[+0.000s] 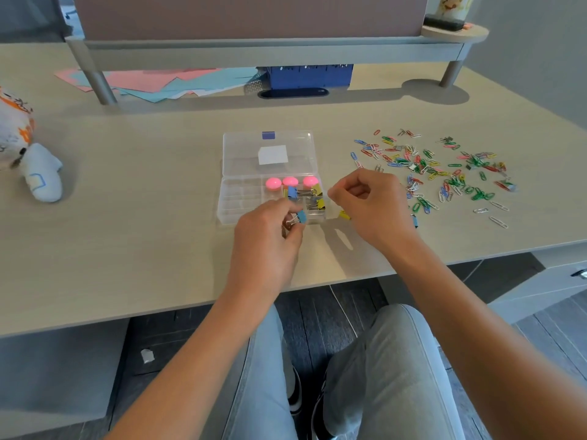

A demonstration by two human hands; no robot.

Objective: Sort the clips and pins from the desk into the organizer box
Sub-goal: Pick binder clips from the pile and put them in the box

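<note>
1. My left hand (270, 230) pinches a blue binder clip (301, 216) in its fingers, just over the near edge of the organizer box (235, 198) on the table (143, 185). If my pinch slackens, I judge the clip springs away or lands in the wrong compartment.
2. My right hand (370, 201) is curled just right of the box; whether it holds anything I cannot tell. A careless sweep could scatter the paper clips (438, 173) lying well to its right.
3. Pink pins (290, 181) and binder clips already sit in the box.
4. The white label (273, 154) on the open lid shows no writing I can read.
</note>
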